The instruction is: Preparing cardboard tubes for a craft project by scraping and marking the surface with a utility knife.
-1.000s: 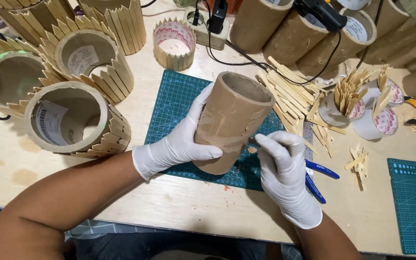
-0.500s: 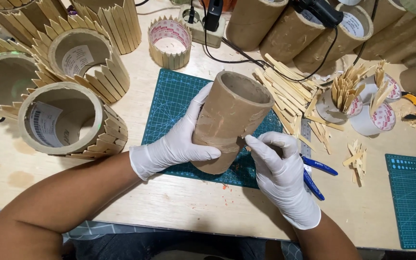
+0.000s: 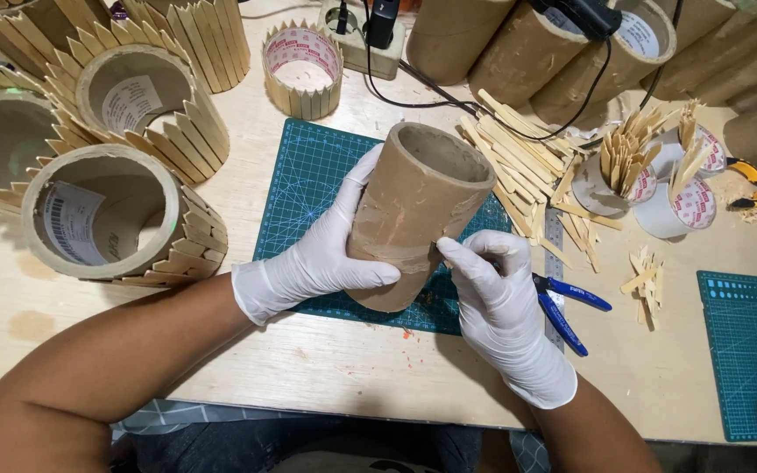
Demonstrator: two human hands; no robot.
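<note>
A bare cardboard tube (image 3: 418, 215) stands tilted on the green cutting mat (image 3: 308, 175), mid-table. The gloved left hand (image 3: 317, 254) wraps around its side; the gloved right hand (image 3: 501, 302) touches its lower edge, fingers curled — holding what, I cannot tell. Blue-handled pliers (image 3: 571, 307) lie just beside it; wooden sticks (image 3: 527, 166) sit beyond.

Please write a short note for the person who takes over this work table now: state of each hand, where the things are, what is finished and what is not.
Left hand: gloved, wrapped around the bare cardboard tube, holding it tilted over the green cutting mat.
Right hand: gloved, fingertips on the tube's lower side; whether it pinches anything cannot be seen.
Loose wooden sticks lie right of the tube; blue-handled pliers lie beside the right hand.
Done: several stick-covered tubes stand at the left.
Left: this tube has no sticks on it yet; more bare tubes wait at the back.
</note>
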